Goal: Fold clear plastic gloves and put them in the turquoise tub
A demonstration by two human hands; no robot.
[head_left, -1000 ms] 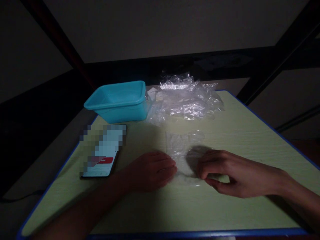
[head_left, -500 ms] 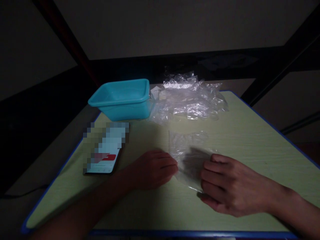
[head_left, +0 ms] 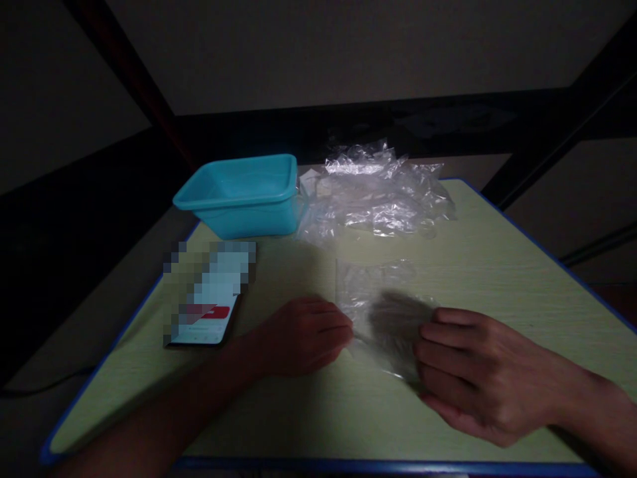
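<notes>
A clear plastic bag (head_left: 371, 292) lies flat on the table between my two hands. My left hand (head_left: 308, 336) is closed at the bag's near left corner, its fingertips pinching the edge. On the other side, my right hand (head_left: 478, 372) is closed with curled fingers at the bag's near right edge and casts a shadow over the plastic. The thumb of this hand is mostly underneath, so the exact grip is partly hidden.
Behind the bag lies a heap of crumpled clear plastic bags (head_left: 383, 199). A turquoise plastic basin (head_left: 259, 216) stands at the back left. A phone (head_left: 213, 292) with its screen lit lies left of my left forearm. The pale table (head_left: 502, 265) has a blue edge.
My right hand has moved a little to the right and toward me along the bag's near edge. My left hand stays almost where it was.
</notes>
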